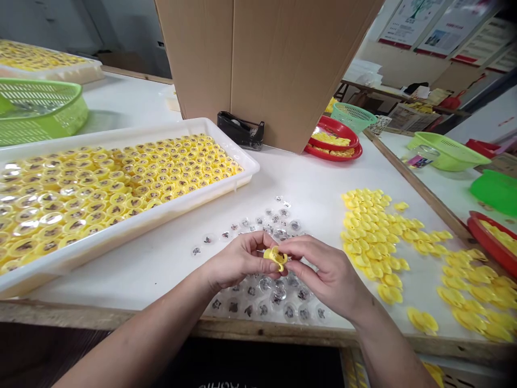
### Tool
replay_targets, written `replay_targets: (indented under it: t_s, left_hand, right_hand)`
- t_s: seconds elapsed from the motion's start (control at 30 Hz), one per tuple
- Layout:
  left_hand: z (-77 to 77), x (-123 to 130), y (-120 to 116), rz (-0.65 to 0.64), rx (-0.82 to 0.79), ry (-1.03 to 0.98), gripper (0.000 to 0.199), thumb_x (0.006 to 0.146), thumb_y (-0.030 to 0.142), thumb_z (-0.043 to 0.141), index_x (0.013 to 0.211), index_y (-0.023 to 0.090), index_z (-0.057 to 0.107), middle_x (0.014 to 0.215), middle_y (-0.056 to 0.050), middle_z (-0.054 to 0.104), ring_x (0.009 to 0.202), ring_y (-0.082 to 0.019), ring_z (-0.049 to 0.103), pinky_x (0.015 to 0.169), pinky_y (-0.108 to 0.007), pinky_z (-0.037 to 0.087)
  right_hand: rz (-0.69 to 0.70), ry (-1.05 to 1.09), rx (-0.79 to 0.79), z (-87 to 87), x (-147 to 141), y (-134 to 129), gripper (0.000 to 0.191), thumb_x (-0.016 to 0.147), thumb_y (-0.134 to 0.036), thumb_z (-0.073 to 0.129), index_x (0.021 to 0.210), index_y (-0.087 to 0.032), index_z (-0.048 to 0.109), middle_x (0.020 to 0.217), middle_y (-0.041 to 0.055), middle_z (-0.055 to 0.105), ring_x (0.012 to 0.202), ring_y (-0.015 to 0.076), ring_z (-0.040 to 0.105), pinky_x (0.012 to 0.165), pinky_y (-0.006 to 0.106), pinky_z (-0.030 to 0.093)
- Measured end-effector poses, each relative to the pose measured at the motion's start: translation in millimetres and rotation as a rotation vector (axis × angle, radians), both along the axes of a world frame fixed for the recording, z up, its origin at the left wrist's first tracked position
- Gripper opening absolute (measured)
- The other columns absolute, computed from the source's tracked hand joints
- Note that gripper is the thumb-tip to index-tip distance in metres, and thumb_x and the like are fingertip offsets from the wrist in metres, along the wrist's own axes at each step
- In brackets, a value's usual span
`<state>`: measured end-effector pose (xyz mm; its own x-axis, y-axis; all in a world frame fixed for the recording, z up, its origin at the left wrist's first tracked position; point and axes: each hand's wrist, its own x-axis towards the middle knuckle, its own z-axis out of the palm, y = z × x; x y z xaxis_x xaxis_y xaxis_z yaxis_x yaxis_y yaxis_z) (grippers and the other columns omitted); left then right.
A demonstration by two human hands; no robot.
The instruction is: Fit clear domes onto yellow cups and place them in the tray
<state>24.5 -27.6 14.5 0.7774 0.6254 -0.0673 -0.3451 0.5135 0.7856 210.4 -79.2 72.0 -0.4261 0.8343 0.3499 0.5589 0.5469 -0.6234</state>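
Observation:
A small yellow plastic piece (275, 257), rounded and hollow with a curled edge, is held up over the table. My left hand (244, 260) pinches it from the left between thumb and fingers. From the other side, the fingertips of my right hand (325, 269) close on its right edge; what exactly lies between them is partly hidden. Below and around both hands, clear round discs with dark printed pictures (250, 291) lie spread on the white tabletop. Loose yellow plastic pieces (371, 237) are heaped to the right of my right hand.
A white tray (238, 183) full of yellow pieces with printed tops stands at left. Behind are a black tape dispenser (241, 131) and a tall cardboard box (266, 64). Red plates (335, 153) and green baskets (448, 151) stand at right. A wooden edge (274, 331) runs along the front.

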Motion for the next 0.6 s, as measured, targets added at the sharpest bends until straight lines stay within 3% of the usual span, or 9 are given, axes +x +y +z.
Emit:
replay_targets:
  t_s: [0.1,0.2,0.33,0.43,0.5,0.6]
  left_hand:
    - [-0.5,1,1,-0.002,0.04,0.028,0.026,0.066,0.011,0.077,0.086,0.01,0.06,0.074,-0.006,0.068,0.066,-0.012,0.063,0.064,-0.023,0.05]
    - [-1.0,2,2,0.003,0.055,0.042,0.027,0.064,0.01,0.077,0.087,0.01,0.061,0.074,-0.002,0.065,0.065,-0.009,0.059,0.063,-0.02,0.047]
    - [0.5,5,-1,0.072,0.1,0.083,0.032,0.066,0.012,0.077,0.093,0.012,0.058,0.082,-0.002,0.063,0.072,-0.009,0.058,0.067,-0.021,0.046]
    - [2.7,6,-2,0.14,0.139,0.124,0.039,0.066,0.012,0.077,0.095,0.013,0.053,0.083,-0.002,0.063,0.075,-0.01,0.058,0.068,-0.022,0.046]
    - [3.6,6,-2,0.153,0.156,0.119,0.038,0.066,0.012,0.077,0.093,0.013,0.052,0.083,-0.002,0.064,0.075,-0.011,0.059,0.068,-0.022,0.046]
    - [2.8,6,-1,0.144,0.112,0.076,0.036,0.065,0.011,0.078,0.093,0.012,0.055,0.087,-0.005,0.066,0.08,-0.013,0.061,0.072,-0.024,0.048]
  right_hand:
    - [0.043,-0.062,0.0,4.9,2,0,0.031,0.085,-0.007,0.053,0.111,-0.02,0.062,0.107,0.0074,0.063,0.099,0.0159,0.061,0.082,0.03,0.053]
    - [0.024,-0.076,0.009,6.4,3,-1,0.02,0.085,-0.012,0.055,0.1,-0.021,0.065,0.105,0.0071,0.064,0.092,0.0155,0.063,0.076,0.028,0.054]
    - [-0.117,-0.046,0.018,0.6,-1,-3,0.003,0.082,-0.019,0.062,0.081,-0.02,0.064,0.089,0.0054,0.064,0.076,0.015,0.062,0.064,0.027,0.052]
    - [-0.259,-0.025,0.001,-5.4,-8,-5,0.01,0.08,-0.023,0.064,0.072,-0.02,0.059,0.071,0.0016,0.06,0.06,0.0128,0.056,0.053,0.026,0.048]
    - [-0.331,0.006,-0.061,-8.1,-13,-6,0.011,0.078,-0.025,0.066,0.074,-0.019,0.058,0.068,-0.0001,0.059,0.055,0.0115,0.055,0.049,0.025,0.047]
    - [-0.353,0.105,-0.173,-9.2,-16,-7,0.018,0.075,-0.023,0.068,0.091,-0.019,0.06,0.076,0.001,0.064,0.064,0.0131,0.061,0.057,0.026,0.052]
